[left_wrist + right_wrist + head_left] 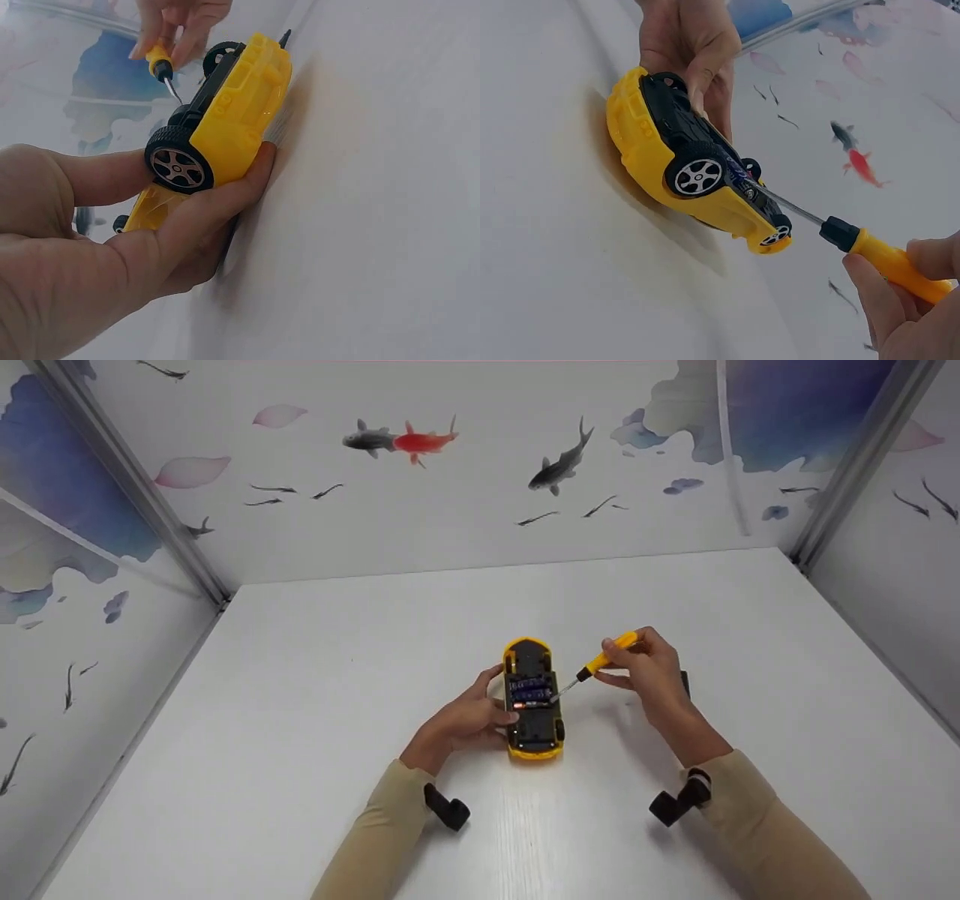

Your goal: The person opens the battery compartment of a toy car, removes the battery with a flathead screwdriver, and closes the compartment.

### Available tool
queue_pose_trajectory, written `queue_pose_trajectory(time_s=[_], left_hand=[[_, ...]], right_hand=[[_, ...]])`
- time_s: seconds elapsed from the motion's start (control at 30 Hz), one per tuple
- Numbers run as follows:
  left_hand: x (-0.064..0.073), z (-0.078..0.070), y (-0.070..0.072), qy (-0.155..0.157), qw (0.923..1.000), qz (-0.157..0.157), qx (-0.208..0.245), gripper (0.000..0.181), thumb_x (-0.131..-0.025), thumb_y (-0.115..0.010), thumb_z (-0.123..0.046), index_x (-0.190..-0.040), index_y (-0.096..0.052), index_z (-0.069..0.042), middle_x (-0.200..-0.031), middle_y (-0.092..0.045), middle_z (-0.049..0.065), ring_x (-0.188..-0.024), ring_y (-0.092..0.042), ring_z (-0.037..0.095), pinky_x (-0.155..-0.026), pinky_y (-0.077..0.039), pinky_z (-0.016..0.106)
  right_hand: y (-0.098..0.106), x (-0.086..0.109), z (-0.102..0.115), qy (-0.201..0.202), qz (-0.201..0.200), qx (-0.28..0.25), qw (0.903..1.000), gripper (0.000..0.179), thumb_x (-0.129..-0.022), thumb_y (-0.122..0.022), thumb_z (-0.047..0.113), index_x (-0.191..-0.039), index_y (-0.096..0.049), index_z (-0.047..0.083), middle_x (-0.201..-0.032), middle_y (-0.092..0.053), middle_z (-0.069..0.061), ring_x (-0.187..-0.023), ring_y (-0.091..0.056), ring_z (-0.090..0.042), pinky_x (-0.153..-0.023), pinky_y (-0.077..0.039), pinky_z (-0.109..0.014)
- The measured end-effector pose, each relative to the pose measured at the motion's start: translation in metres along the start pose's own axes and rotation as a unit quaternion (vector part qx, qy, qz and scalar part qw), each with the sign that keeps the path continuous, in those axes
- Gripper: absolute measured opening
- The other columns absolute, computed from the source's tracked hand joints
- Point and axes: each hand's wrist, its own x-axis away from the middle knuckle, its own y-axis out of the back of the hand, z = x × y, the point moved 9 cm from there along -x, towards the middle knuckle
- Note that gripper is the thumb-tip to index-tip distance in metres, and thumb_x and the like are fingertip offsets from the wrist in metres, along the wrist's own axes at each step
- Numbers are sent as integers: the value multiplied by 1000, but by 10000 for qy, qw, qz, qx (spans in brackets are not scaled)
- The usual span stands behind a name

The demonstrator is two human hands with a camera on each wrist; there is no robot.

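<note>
A yellow toy car [535, 654] is held upside down over the white table, its black underside and open battery bay facing up. Several batteries [529, 687] lie side by side in the bay. My left hand [469, 718] grips the car from its left side, thumb on the underside and fingers around the body, as the left wrist view also shows [142, 240]. My right hand [651, 671] pinches the yellow handle of a screwdriver [896, 264]. The screwdriver's metal shaft slants down to the left, its tip at the right end of the lowest battery.
The white table [315, 675] stretches around both hands, bounded by printed panels [480, 510] at the back and sides. A small black object [685, 685] shows partly behind the right hand. Black wrist cameras [450, 811] sit on both sleeves.
</note>
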Motion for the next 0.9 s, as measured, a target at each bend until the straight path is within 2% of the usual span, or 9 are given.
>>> queue_pose_trajectory(time_s=[0.17,0.37,0.63,0.9], left_hand=[[-2,0,-1,-37,10000,55,56,92,-93,-53,10,-161,-6,-30,-150,-39,34,-132,-53,47,-107,-44,61],[-2,1,-1,-61,9999,85,93,91,-93,-52,11,-161,-6,-30,-150,-38,35,-131,-54,47,-107,-45,60],[-1,0,0,-58,9999,72,127,92,-93,-53,11,-161,-7,-31,-149,-41,33,-130,-55,45,-107,-46,59],[1,-4,-3,-215,9996,149,-85,93,-93,-53,12,-161,-3,-27,-146,-46,34,-128,-56,46,-104,-48,59]], right_hand=[[-8,15,21,886,-150,677,9937,29,-97,-67,23,-107,-49,2,-105,-53,-11,-93,-70,-10,-79,-62,-30],[-19,28,33,1596,-252,1068,9811,27,-96,-68,18,-105,-51,0,-99,-54,-13,-91,-64,-17,-76,-62,-27],[-27,39,38,2024,-512,1709,9629,25,-95,-70,18,-102,-52,2,-98,-57,-12,-86,-60,-20,-73,-60,-19],[-32,46,41,2193,-696,1939,9537,25,-92,-73,16,-95,-50,4,-88,-60,-11,-78,-60,-19,-66,-56,-16]])
